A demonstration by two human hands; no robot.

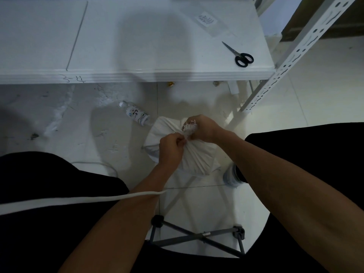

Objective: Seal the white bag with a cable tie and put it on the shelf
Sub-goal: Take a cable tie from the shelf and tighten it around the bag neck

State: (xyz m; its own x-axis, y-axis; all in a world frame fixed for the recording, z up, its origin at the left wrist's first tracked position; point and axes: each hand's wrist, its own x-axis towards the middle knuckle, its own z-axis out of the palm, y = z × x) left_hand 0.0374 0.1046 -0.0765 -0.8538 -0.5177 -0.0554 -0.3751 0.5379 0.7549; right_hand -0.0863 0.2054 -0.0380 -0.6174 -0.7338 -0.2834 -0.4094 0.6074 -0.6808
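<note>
A white cable is seen crossing the lower left, over the left forearm. A plastic bottle lies on its side on the pale floor, just left of the white bag. The bag rests on the floor between the person's knees, its fabric gathered into a frayed neck at the top. The left hand is curled, with its fingertips pinched at the base of the neck; a cable tie cannot be made out there. The right hand is closed around the gathered neck. Black-handled scissors lie near the right end of the white table, beside a perforated shelf upright.
</note>
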